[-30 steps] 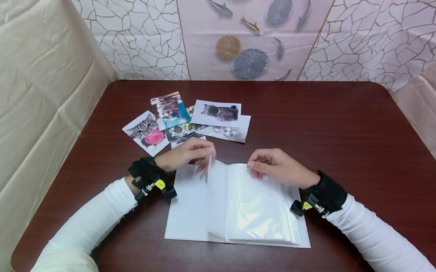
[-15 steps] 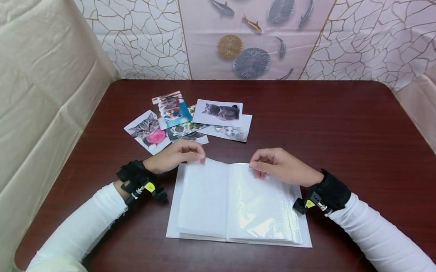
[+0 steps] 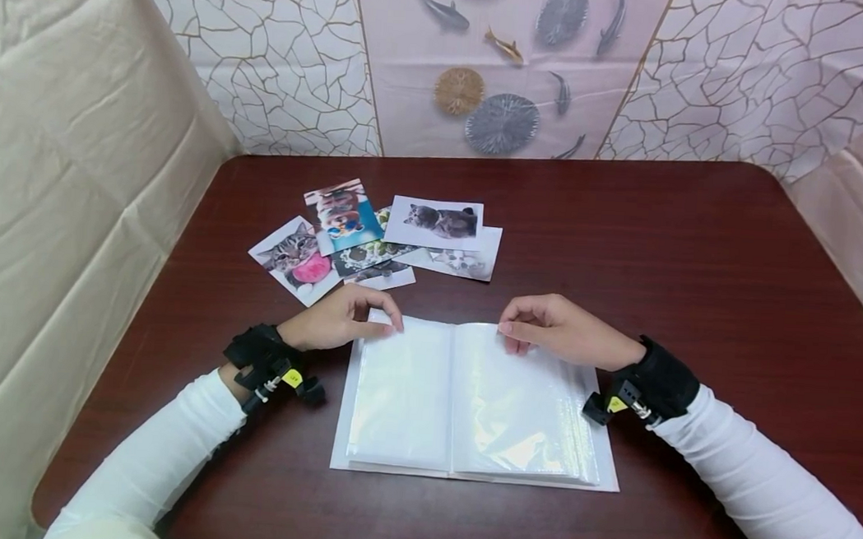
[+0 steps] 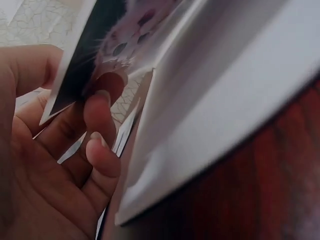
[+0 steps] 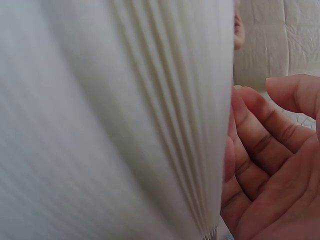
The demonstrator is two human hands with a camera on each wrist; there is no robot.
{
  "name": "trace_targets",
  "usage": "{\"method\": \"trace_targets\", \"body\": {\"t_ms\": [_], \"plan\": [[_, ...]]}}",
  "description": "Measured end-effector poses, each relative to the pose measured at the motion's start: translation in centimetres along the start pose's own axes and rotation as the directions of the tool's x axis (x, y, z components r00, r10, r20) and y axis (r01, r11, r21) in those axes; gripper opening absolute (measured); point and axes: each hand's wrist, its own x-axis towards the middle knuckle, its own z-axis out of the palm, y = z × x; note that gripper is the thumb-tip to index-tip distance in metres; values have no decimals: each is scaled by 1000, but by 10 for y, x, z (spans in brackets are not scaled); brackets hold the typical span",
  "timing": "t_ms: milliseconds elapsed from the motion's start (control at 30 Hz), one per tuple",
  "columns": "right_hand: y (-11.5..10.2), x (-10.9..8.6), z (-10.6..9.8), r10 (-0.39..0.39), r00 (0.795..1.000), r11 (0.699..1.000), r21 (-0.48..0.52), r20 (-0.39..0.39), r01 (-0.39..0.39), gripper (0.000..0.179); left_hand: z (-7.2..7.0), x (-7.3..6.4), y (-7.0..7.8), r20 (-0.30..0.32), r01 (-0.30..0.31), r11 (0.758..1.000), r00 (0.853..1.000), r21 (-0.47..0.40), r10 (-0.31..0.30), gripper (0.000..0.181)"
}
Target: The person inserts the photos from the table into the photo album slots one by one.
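Observation:
A photo album (image 3: 412, 400) lies open on the dark wooden table, showing two white pages with glossy clear sleeves. My left hand (image 3: 343, 318) holds the left page by its top outer corner. In the left wrist view, thumb and fingers (image 4: 102, 117) stand on either side of that page, whose underside bears a picture (image 4: 125, 45) of a pale furry animal. My right hand (image 3: 564, 331) is at the top of the right page. In the right wrist view, its fingers (image 5: 255, 135) lie behind the stack of pages (image 5: 165, 100) and the thumb stands apart from them.
Several loose photos lie overlapping beyond the album, among them a cat with a pink ball (image 3: 294, 259), a blue-toned picture (image 3: 342, 214) and a grey cat (image 3: 434, 222). A patterned cloth (image 3: 504, 59) hangs behind the table (image 3: 662, 251).
My left hand has turned a page from nearly upright down onto the album's left side, moving left with it. My right hand has stayed almost in place at the right page.

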Motion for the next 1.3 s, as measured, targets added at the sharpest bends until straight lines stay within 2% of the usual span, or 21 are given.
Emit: {"method": "trace_targets", "body": {"t_ms": [267,567,867,1100,1300], "plan": [[-1,1,-1,9,1000,1000,-15,4,-9,17,3,-9,-8,-32,17,1000,999,13,-17,10],[-2,4,-1,9,1000,999,-33,3,-9,17,12,-15,-19,-162,-21,999,987,-50,12,9],[-11,12,-4,-21,1000,993,-113,3,22,15,12,-11,-22,-162,0,999,987,-55,-9,9],[-28,35,-19,-63,998,978,-199,-7,60,17,10,-11,-17,-136,14,998,990,-68,-24,10],[-39,78,-36,-93,996,941,-328,-1,87,14,9,-12,-17,-127,35,993,991,-117,-50,11]]}}
